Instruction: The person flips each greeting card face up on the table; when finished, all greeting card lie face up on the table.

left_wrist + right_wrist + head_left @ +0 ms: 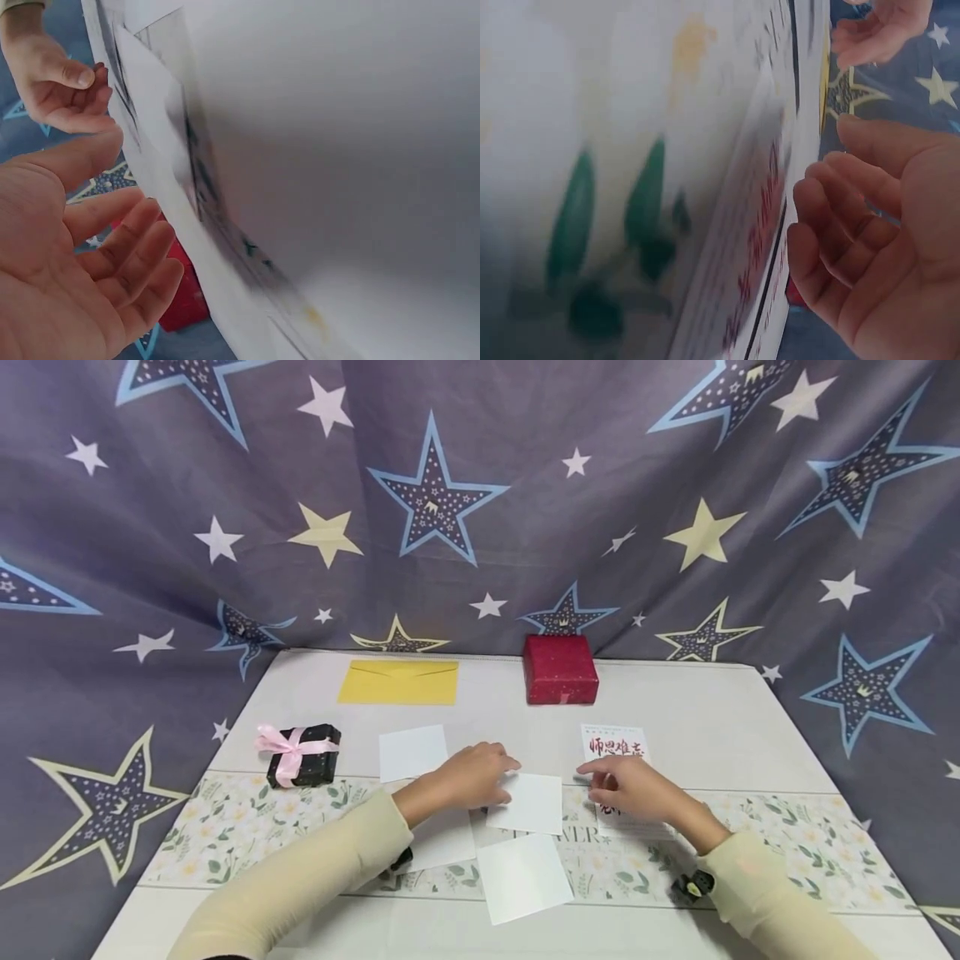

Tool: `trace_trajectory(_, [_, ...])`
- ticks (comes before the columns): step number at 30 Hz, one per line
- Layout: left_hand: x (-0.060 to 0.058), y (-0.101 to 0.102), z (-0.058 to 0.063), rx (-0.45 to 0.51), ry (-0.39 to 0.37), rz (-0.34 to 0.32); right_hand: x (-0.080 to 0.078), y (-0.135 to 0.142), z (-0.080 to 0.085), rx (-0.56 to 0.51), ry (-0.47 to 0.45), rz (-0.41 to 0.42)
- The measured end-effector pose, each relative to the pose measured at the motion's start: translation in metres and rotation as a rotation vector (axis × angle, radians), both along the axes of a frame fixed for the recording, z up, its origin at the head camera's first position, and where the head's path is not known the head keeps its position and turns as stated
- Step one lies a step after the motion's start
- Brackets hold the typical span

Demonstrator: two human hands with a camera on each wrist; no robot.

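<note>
My left hand (471,777), its fingers loosely bent, hovers by a small white square card (534,806) and holds nothing. Near my right hand (633,787) lies a white card with red printed characters (613,742), partly hidden by that hand. The left wrist view shows the left palm (45,255) with relaxed fingers and nothing in them; the right palm (915,262) looks the same in the right wrist view. Around the left hand are another white card (411,752), a white sheet (442,843) partly under the forearm, and a tilted glossy white card (523,878).
A yellow envelope (399,682) lies at the back left of the table (487,710), and a dark red box (561,668) stands at the back. On the left sits a black gift box (318,760) with a pink ribbon. A star-patterned curtain (450,585) hangs behind the table.
</note>
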State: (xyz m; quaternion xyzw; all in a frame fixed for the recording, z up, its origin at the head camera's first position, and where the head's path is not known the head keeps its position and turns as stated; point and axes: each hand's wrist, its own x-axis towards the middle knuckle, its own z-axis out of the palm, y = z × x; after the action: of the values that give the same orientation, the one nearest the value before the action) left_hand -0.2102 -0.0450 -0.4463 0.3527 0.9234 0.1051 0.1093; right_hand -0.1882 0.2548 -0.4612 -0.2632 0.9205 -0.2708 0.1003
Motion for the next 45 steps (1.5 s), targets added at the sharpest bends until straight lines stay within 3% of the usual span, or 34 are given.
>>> trace_trajectory(7, [0.012, -0.015, -0.011, -0.003, -0.013, 0.044, -0.002, -0.022, -0.009, 0.074, 0.068, 0.039])
trace_trajectory(13, [0.02, -0.022, -0.017, -0.021, 0.033, 0.035, -0.004, -0.033, -0.013, 0.131, 0.052, 0.044])
trace_trajectory(20, [0.022, -0.022, -0.02, -0.037, 0.123, -0.019, -0.004, -0.036, -0.012, 0.163, 0.044, 0.009])
trace_trajectory(31, [0.017, -0.021, -0.022, -0.088, 0.192, -0.032, -0.007, -0.04, -0.01, 0.136, 0.052, -0.016])
trace_trajectory(39, [0.016, -0.021, -0.024, -0.076, 0.152, -0.012, -0.012, -0.043, -0.01, 0.017, -0.041, -0.048])
trace_trajectory(45, [0.017, -0.024, -0.023, -0.001, 0.047, 0.1, -0.014, -0.047, -0.006, -0.074, -0.094, -0.047])
